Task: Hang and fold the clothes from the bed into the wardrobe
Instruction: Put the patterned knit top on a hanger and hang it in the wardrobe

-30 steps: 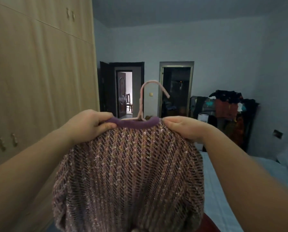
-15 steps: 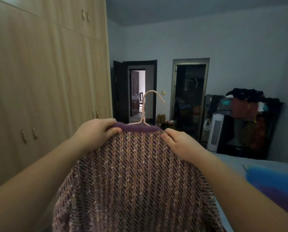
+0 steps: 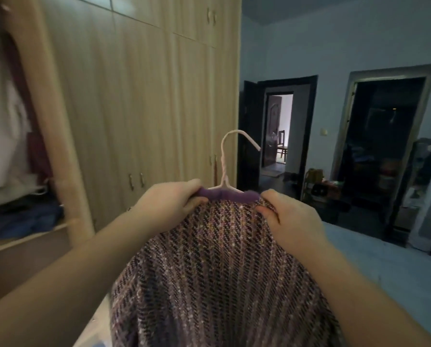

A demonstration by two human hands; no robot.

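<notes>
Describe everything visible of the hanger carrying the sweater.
The hanger is thin pale pink wire, upright, its open hook curving to the right above a twisted neck. Its shoulders disappear into the purple collar of the knitted sweater hung on it. The left hand and right hand pinch the sweater either side of the neck.

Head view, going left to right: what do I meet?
Open wardrobe section with hanging clothes → left hand → hanger hook → right hand → dark doorway → white appliance. The knit sweater both hands grip spans the middle, so unranked.
</notes>
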